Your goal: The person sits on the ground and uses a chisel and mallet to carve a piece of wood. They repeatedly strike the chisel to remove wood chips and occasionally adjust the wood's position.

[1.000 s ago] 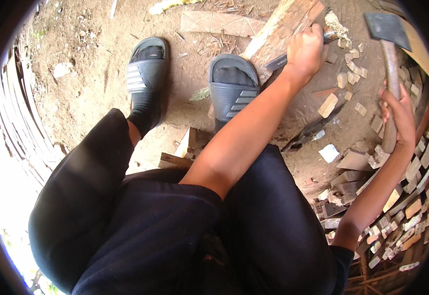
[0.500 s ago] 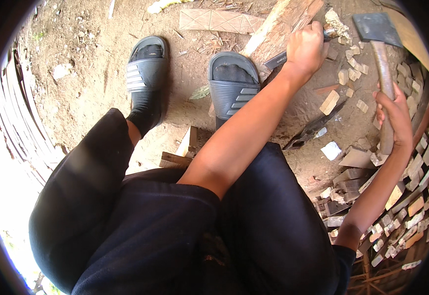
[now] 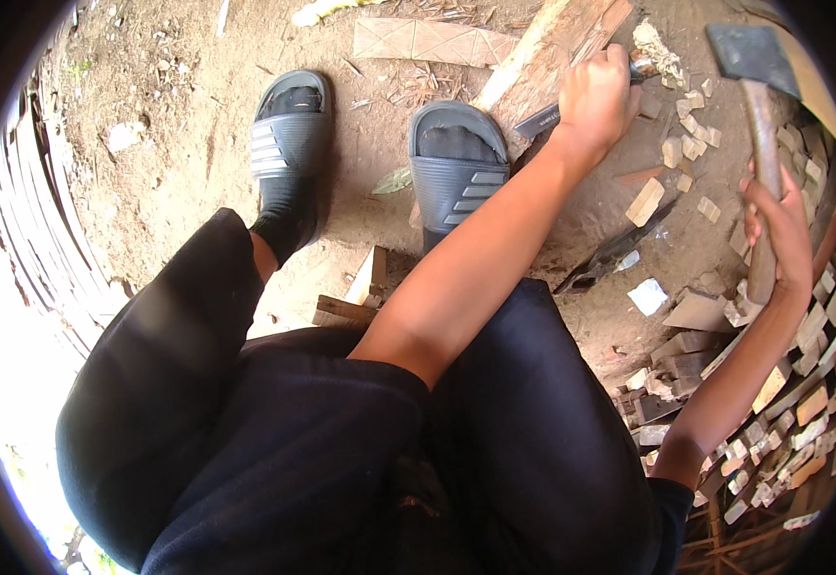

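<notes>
My left hand [image 3: 598, 105] is closed round a dark flat metal tool [image 3: 536, 122], resembling a chisel. Its blade lies at a thick, split piece of pale wood [image 3: 542, 48] at the top centre. A pale frayed clump [image 3: 657, 53] is just beyond my fist; I cannot tell if it is part of the tool. At the right my right hand [image 3: 775, 216] grips the wooden handle of a hatchet [image 3: 753, 62], whose dark head points to the top of the view, to the right of my left hand.
My sandalled feet [image 3: 288, 134] rest on dirt ground [image 3: 169, 172]. A flat patterned strip [image 3: 418, 40] lies behind them. Small cut blocks [image 3: 686, 144] are scattered near my hands, piled offcuts [image 3: 811, 412] fill the lower right, and curved thin strips [image 3: 44, 249] line the left.
The hatchet in my right hand swung slightly left by half a second ago, then back right. My left hand and its tool have stayed almost in place.
</notes>
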A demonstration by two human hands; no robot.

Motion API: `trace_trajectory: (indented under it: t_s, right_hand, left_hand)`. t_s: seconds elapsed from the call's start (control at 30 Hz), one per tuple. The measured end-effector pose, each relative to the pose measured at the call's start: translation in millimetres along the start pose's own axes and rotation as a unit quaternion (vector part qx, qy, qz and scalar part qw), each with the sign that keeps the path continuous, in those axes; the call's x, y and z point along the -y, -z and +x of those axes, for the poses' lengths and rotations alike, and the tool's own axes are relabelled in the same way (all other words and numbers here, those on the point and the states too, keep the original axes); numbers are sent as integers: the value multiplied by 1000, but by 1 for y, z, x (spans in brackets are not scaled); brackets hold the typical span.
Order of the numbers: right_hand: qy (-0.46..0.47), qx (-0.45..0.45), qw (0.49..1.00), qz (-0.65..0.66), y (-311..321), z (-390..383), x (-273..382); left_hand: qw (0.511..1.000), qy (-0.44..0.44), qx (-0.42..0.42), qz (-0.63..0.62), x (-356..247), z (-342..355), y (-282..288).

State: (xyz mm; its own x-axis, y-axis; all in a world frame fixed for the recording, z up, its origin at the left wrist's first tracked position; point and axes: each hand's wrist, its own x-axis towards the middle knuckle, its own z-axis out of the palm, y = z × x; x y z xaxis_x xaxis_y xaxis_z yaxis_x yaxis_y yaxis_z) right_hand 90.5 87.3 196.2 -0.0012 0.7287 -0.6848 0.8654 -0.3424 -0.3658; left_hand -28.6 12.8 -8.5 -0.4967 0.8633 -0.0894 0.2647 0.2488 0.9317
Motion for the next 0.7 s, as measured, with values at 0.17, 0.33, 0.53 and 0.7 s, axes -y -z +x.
trace_trajectory:
  t_s: [0.17, 0.33, 0.53, 0.7]
  right_hand:
    - [24, -10, 998, 65, -14, 12, 1]
    - [-54, 66, 996, 6, -19, -9, 2]
    - [-36, 16, 999, 13, -10, -14, -8]
    - [21, -99, 980, 170, 0, -7, -16]
  left_hand:
    - [1000, -8, 20, 3, -2, 2, -2]
    - [999, -9, 44, 19, -2, 0, 2]
    - [1000, -11, 14, -16, -6, -4, 2]
    - [1000, -1, 18, -8, -8, -3, -2]
